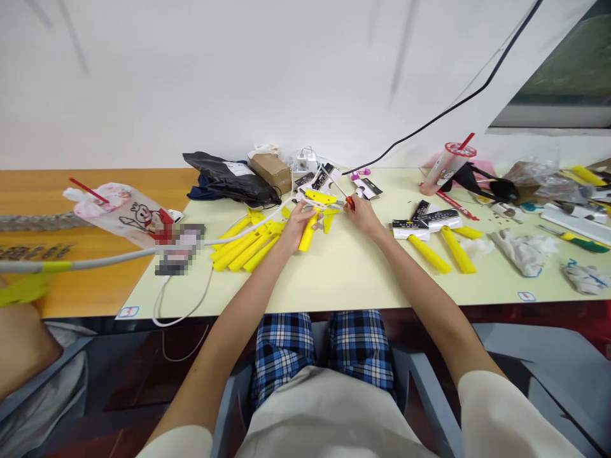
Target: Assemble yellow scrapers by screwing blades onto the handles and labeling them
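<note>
A hand could pass along the front edge of the bench, below the yellow plastic bars, but a white cable obstructs the left end and crumpled cloths the right.

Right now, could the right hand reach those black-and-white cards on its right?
Probably yes: the right hand sits close to the black-and-white cards, and the yellow bars lie nearer the table edge. But it grips an orange-handled tool, which may need setting down first.

The bench is carrying yellow plastic bars, a black bag at its back edge, and crumpled cloths near its right end.
</note>
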Available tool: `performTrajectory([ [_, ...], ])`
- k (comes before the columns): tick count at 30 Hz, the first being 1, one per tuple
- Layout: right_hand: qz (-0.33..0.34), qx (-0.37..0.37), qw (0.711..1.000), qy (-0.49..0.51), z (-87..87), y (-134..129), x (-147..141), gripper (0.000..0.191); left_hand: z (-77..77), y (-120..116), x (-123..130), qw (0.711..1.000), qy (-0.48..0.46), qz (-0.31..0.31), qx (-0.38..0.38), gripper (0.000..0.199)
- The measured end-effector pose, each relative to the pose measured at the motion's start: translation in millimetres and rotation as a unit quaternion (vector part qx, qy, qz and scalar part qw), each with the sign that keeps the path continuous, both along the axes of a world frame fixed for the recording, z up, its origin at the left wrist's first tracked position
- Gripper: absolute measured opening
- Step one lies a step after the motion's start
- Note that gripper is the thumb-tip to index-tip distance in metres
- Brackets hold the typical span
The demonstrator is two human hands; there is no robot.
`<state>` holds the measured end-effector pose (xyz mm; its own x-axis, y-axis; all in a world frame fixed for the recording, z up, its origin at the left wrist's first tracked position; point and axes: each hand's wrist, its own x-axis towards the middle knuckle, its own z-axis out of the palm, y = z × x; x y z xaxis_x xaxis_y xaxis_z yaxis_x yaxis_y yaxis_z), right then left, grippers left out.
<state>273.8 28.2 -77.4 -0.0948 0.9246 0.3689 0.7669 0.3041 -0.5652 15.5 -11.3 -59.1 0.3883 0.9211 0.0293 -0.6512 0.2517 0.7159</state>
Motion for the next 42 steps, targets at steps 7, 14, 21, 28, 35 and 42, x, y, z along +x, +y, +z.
performTrajectory([
  [7, -0.057, 0.021, 0.996, 0.068, -3.4, -13.6, 33.8, 0.02, -5.4, 2.6, 5.0, 0.999, 0.036, 0.015, -0.029, 0.06],
  [14, -0.032, 0.053, 0.96, 0.274, 3.9, -15.5, 20.1, 0.026, -8.1, -4.3, 12.8, 0.997, 0.073, -0.003, -0.017, 0.054],
  [21, 0.043, 0.039, 0.976, 0.208, 1.6, -29.9, -7.2, 0.026, -12.9, -4.9, 16.9, 0.996, 0.087, -0.01, -0.022, 0.059],
  [28, 0.078, 0.08, 0.987, 0.114, -8.0, -26.9, -13.0, 0.021, -20.2, -4.2, 17.8, 0.995, 0.096, -0.036, -0.012, 0.056],
  [35, 0.077, 0.103, 0.983, 0.132, -15.9, -23.3, -11.5, 0.013, -11.2, -10.6, 18.8, 0.993, 0.113, -0.04, -0.018, 0.061],
  [42, 0.087, 0.13, 0.971, 0.18, -13.8, -26.0, -15.0, 0.023, -11.3, -10.4, 21.7, 0.993, 0.108, -0.05, -0.022, 0.061],
])
